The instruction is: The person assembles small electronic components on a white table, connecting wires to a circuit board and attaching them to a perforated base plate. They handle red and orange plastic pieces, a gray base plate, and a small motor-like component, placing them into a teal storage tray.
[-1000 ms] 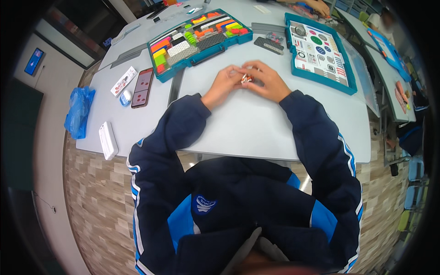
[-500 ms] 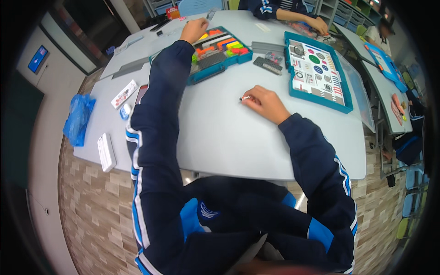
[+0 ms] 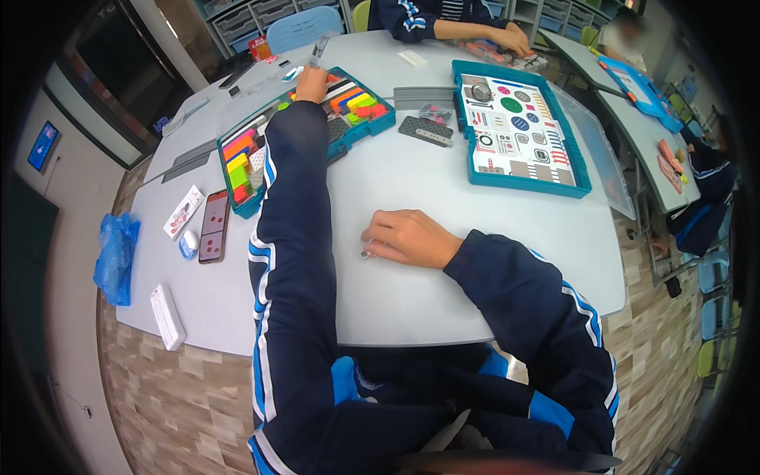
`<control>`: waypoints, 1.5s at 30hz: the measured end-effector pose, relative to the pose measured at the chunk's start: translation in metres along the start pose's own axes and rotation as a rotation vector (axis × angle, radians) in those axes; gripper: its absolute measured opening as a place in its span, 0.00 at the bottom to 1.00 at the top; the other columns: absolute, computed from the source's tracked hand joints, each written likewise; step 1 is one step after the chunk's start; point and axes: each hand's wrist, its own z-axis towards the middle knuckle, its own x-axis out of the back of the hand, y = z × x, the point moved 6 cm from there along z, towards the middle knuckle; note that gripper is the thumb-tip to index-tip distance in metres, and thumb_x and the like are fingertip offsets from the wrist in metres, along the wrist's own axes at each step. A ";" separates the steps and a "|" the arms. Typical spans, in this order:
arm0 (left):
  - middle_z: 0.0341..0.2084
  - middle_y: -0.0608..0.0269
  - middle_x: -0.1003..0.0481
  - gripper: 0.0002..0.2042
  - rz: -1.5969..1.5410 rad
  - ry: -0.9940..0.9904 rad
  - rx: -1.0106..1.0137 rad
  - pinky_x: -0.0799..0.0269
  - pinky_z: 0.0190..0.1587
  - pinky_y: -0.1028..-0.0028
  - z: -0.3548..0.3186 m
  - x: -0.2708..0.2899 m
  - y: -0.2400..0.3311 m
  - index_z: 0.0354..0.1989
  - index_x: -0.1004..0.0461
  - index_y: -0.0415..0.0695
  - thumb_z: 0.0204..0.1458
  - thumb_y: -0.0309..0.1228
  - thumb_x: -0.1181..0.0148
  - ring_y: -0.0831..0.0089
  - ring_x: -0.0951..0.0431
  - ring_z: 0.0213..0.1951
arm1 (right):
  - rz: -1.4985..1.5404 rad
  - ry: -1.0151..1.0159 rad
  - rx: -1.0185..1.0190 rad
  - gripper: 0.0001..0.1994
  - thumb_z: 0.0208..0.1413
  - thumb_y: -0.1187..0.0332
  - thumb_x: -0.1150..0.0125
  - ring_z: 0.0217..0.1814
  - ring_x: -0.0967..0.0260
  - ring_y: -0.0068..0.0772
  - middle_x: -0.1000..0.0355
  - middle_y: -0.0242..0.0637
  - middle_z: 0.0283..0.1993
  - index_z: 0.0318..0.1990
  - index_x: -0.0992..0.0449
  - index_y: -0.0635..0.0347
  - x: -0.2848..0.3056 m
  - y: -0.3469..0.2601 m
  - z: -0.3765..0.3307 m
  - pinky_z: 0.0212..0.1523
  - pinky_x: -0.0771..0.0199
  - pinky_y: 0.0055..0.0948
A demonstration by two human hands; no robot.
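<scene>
My left hand [image 3: 312, 84] reaches over the far edge of a teal tray [image 3: 372, 130] of colourful building pieces. Its fingers are closed, but the head view hides what is in them. Just beyond the fingertips stands a small clear-and-grey item [image 3: 319, 49]; whether they touch it I cannot tell. Low over the bare tabletop in front of me, my right hand [image 3: 412, 237] pinches a small metallic piece [image 3: 365, 254] with a dark round end. Most of that piece is covered by the fingers.
Right of centre lies a teal lid [image 3: 529, 188] with a printed parts sheet. Dark perforated plates [image 3: 426, 131] lie beside it. A phone [image 3: 214, 228], earbud case [image 3: 188, 245], white long case [image 3: 168, 317] and blue plastic bag [image 3: 117, 257] are left. Across the table, another person's hands [image 3: 511, 38] handle parts.
The view has shifted, and the phone now shows fully. My right hand has come nearer to me, still pinching the small piece. My left hand stays over the tray's far edge.
</scene>
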 end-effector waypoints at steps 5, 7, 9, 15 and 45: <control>0.33 0.55 0.19 0.07 -0.071 0.201 0.020 0.25 0.45 0.56 -0.005 0.022 -0.002 0.31 0.17 0.43 0.46 0.22 0.40 0.53 0.23 0.44 | 0.092 -0.030 -0.104 0.07 0.60 0.64 0.34 0.31 0.25 0.40 0.28 0.34 0.36 0.36 0.21 0.57 0.001 0.006 0.000 0.34 0.23 0.34; 0.32 0.54 0.19 0.06 -0.185 0.239 0.137 0.23 0.45 0.61 -0.004 0.038 -0.007 0.33 0.16 0.43 0.49 0.23 0.39 0.53 0.21 0.45 | 0.092 -0.039 -0.108 0.07 0.59 0.64 0.34 0.31 0.25 0.40 0.28 0.34 0.36 0.36 0.20 0.57 0.001 0.006 -0.001 0.34 0.23 0.33; 0.31 0.54 0.19 0.05 -0.600 0.287 0.352 0.23 0.47 0.66 -0.006 0.055 -0.017 0.33 0.15 0.43 0.52 0.26 0.38 0.56 0.21 0.49 | 0.086 -0.008 -0.117 0.07 0.59 0.64 0.34 0.31 0.25 0.40 0.28 0.34 0.35 0.37 0.20 0.57 0.003 0.007 -0.002 0.34 0.23 0.34; 0.47 0.60 0.20 0.12 -1.840 -0.182 0.534 0.25 0.53 0.68 -0.071 0.116 0.044 0.54 0.25 0.41 0.65 0.30 0.43 0.67 0.20 0.50 | 0.003 0.135 -0.133 0.08 0.57 0.62 0.33 0.33 0.24 0.42 0.26 0.36 0.34 0.37 0.20 0.56 0.007 0.018 -0.005 0.35 0.23 0.36; 0.41 0.66 0.18 0.13 -1.072 -0.176 0.063 0.28 0.51 0.70 -0.239 0.191 0.198 0.46 0.19 0.46 0.53 0.31 0.31 0.70 0.21 0.43 | 0.784 0.183 -0.726 0.16 0.64 0.62 0.38 0.46 0.31 0.17 0.23 0.28 0.47 0.55 0.24 0.57 0.044 0.067 -0.034 0.50 0.33 0.20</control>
